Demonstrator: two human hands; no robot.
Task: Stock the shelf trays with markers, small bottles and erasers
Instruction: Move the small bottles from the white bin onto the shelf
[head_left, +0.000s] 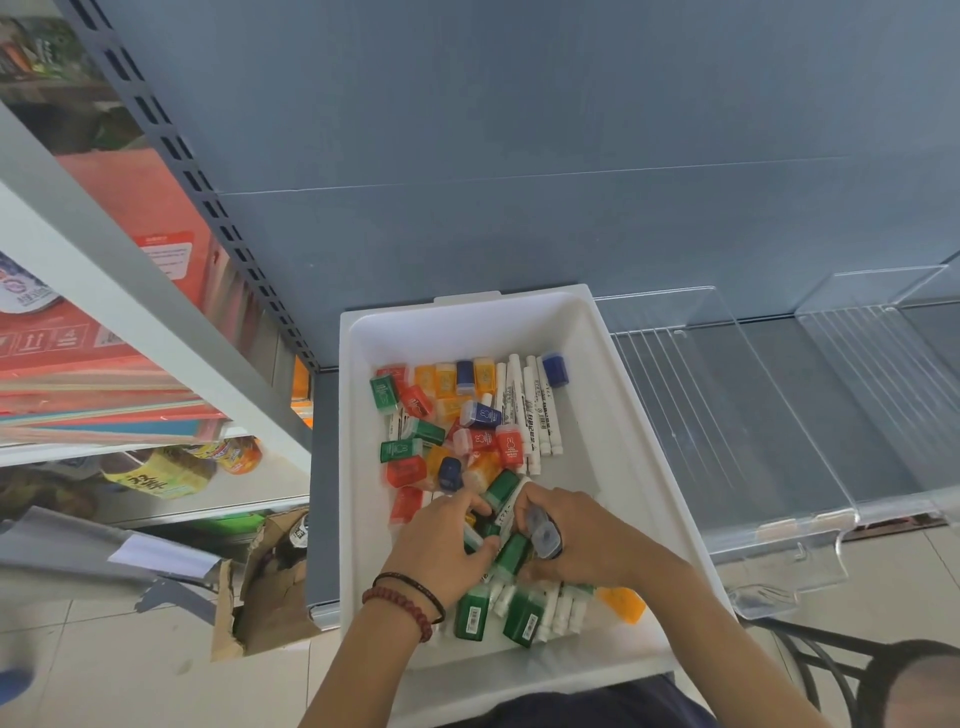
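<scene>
Both of your hands are down in a white bin (597, 332). Your right hand (576, 540) is curled around a blue-capped bottle (544, 535), whose long axis runs at a slant from your palm towards your fingertips. Your left hand (441, 540) has its fingers bent into a cluster of green bottles (511, 556); I cannot tell if it grips one. Beyond your right fingertips, white markers (530, 410) lie side by side, long axes pointing away from you. Clear shelf trays (727, 415) sit to the right of your right hand.

one white bin (615, 374), two clear trays (737, 415) (883, 395), two hands (447, 543) (587, 540).
</scene>
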